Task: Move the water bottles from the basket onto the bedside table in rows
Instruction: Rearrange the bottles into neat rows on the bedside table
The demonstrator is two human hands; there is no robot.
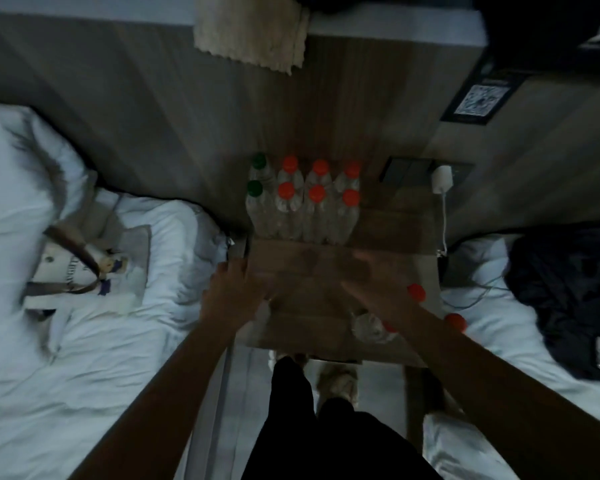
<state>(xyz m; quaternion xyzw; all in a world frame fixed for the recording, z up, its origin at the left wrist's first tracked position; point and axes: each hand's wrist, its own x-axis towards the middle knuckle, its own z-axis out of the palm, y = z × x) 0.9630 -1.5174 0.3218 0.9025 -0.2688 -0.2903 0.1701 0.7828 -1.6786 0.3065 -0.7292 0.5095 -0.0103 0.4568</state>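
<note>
Eight bottles [302, 202] are standing on the table [395, 220] in two rows of four, pushed to the far side against the wall panel. The left pair are wearing green caps and the rest orange, and each is touching its neighbours. Nearer, at the table's near right, a loose bottle [368, 327] is showing under the right forearm, with a few orange caps [416, 292] poking out just beside it toward the right bed. I'm guessing those are the ones waiting to be moved, though I'm not making out the basket itself.

By my reckoning the person is between placements, with two rows done and a third due to start on the bare strip in front of them. The next move is calling for a grip round one of the near bottles, a lift, and an upright set-down just in front of the second row without knocking the standing ones.

The right hand [371, 282] is reaching over the middle of the table, blurred. Its fingers [361, 258] are looking stretched and slightly apart, holding nothing I can see. The left hand [236, 289] is sitting at the table's near left edge with fingers bent; whether they are gripping or only resting, I cannot tell.

A tote [80, 271] is lying on the left bed, a dark jacket [568, 289] on the right one, and a white charger [442, 178] is plugged in at the far right.
</note>
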